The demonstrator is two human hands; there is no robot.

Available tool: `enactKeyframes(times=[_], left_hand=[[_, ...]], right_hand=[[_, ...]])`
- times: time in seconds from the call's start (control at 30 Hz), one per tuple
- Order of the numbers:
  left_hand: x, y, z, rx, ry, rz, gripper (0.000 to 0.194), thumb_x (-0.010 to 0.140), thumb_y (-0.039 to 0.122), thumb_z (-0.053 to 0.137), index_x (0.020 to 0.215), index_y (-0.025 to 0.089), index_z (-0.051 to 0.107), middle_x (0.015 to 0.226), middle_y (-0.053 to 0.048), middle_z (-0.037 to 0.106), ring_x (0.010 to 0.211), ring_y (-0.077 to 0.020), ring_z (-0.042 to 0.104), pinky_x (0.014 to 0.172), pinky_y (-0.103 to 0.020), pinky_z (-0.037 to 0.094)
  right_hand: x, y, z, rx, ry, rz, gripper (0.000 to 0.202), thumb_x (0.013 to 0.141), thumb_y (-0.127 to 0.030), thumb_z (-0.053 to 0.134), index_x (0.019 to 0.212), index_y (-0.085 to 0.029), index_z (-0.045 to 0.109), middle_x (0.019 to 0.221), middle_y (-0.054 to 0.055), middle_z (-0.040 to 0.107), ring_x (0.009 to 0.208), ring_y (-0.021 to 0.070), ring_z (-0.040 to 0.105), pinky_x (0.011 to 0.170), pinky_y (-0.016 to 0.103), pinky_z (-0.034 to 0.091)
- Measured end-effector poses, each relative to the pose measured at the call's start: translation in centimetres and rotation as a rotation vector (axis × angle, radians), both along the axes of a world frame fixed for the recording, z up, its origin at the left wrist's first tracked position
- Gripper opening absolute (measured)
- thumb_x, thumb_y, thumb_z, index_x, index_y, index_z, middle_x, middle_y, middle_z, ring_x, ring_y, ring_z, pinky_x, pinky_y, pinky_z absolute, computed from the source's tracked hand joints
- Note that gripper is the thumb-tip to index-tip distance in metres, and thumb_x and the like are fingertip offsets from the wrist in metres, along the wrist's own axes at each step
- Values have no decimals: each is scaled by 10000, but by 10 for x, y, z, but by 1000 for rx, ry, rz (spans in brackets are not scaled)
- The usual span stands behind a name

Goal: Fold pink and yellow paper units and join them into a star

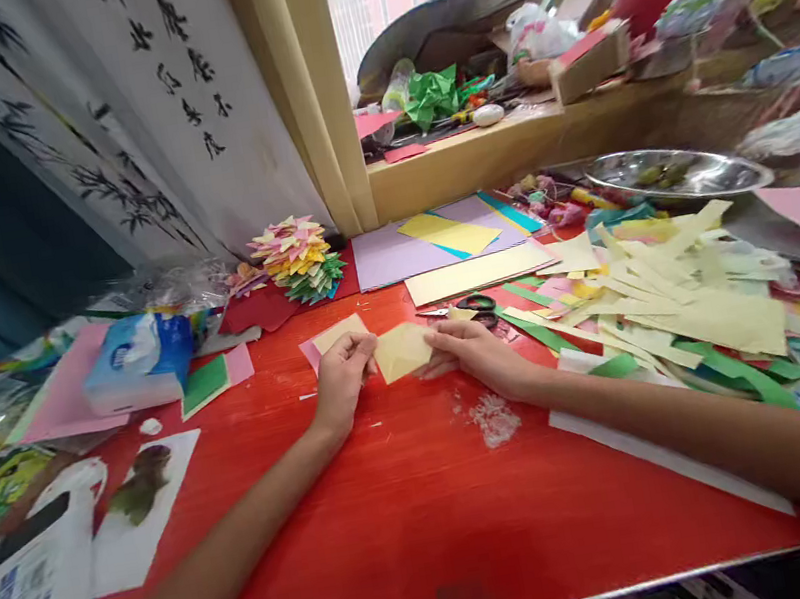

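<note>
Between my two hands is a small pale yellow piece of paper (403, 352), held up above the red table (377, 536). My left hand (344, 379) pinches its left edge between thumb and finger. On the other side, my right hand (473, 354) grips the right edge, fingers closed. Behind my left hand lie small pink and cream paper pieces (339, 333). Black-handled scissors (477, 304) rest just beyond my right hand. A small heap of clear, whitish bits (495, 419) lies on the table below my right wrist.
Pale yellow and green paper strips (671, 287) pile up at the right. A colourful folded-paper cone (297, 260) stands at the back, near purple sheets (382, 257). At left are a tissue pack (140, 361) and a white packet (36, 590). A metal dish (680, 174) sits back right.
</note>
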State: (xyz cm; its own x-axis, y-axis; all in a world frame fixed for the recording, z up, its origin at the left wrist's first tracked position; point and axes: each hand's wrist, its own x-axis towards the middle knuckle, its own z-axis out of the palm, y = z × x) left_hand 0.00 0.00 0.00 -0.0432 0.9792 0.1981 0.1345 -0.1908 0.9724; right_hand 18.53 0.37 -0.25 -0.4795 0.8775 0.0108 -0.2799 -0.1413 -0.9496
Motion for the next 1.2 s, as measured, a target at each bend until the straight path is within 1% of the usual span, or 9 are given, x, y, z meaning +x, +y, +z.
enactKeyframes(times=[0.1, 0.23, 0.5, 0.6, 0.7, 0.83, 0.93, 1.07, 1.2], left_hand=[[2, 2, 2, -18, -24, -36, 257, 776, 396, 527, 739, 142, 502, 538, 28, 560, 356, -27, 364, 369, -157, 268], [4, 0, 5, -49, -23, -116, 261, 777, 414, 518, 782, 156, 474, 592, 11, 615, 350, -46, 417, 369, -168, 297], [8, -7, 11, -76, 72, -233, 247, 773, 397, 531, 777, 153, 496, 613, 24, 583, 391, -48, 437, 419, -182, 335], [9, -7, 11, -79, 94, -241, 259, 770, 408, 530, 796, 152, 509, 633, 20, 589, 400, -47, 437, 437, -187, 341], [8, -6, 9, -86, 116, -244, 269, 764, 416, 532, 800, 150, 516, 629, 14, 598, 403, -48, 428, 438, -188, 336], [7, -5, 7, -93, 133, -242, 264, 769, 411, 526, 794, 148, 520, 619, 12, 598, 405, -51, 422, 440, -192, 332], [8, -6, 8, -95, 148, -264, 244, 762, 388, 541, 780, 145, 524, 646, 11, 594, 419, -48, 428, 455, -194, 344], [9, -8, 10, -112, 124, -305, 254, 733, 369, 579, 856, 159, 508, 706, 19, 582, 429, -44, 440, 466, -195, 359], [9, -7, 10, -99, 78, -269, 258, 763, 382, 542, 903, 172, 490, 651, 39, 545, 421, -49, 443, 464, -194, 357]], right_hand=[[0, 0, 3, 57, -70, 46, 224, 793, -341, 541, 876, -133, 533, 836, 68, 635, 711, 133, 644, 696, 256, 530], [0, 0, 3, 104, -139, 89, 214, 772, -307, 564, 902, -137, 565, 878, 69, 637, 715, 126, 643, 697, 251, 526], [2, 0, 5, 80, -107, -46, 162, 798, -299, 515, 795, -138, 533, 608, 9, 595, 523, 94, 588, 538, 219, 486], [2, 0, 7, 114, -133, -49, 164, 809, -294, 497, 759, -140, 519, 549, 0, 575, 478, 91, 566, 476, 198, 444], [3, -1, 8, 127, -143, -42, 176, 816, -305, 489, 775, -138, 526, 547, 2, 578, 480, 96, 566, 479, 204, 437], [2, -2, 9, 193, -149, 48, 229, 787, -327, 535, 901, -132, 574, 680, 21, 622, 567, 97, 589, 549, 217, 467], [2, 0, 7, 202, -171, 79, 252, 769, -329, 556, 906, -121, 593, 730, 32, 630, 591, 99, 596, 569, 223, 476], [3, 2, 3, 181, -205, 48, 249, 784, -326, 533, 892, -108, 584, 638, 25, 617, 533, 104, 586, 531, 226, 460], [3, 2, 3, 181, -241, 45, 218, 786, -319, 530, 840, -112, 573, 584, 14, 600, 503, 103, 575, 514, 223, 448]])
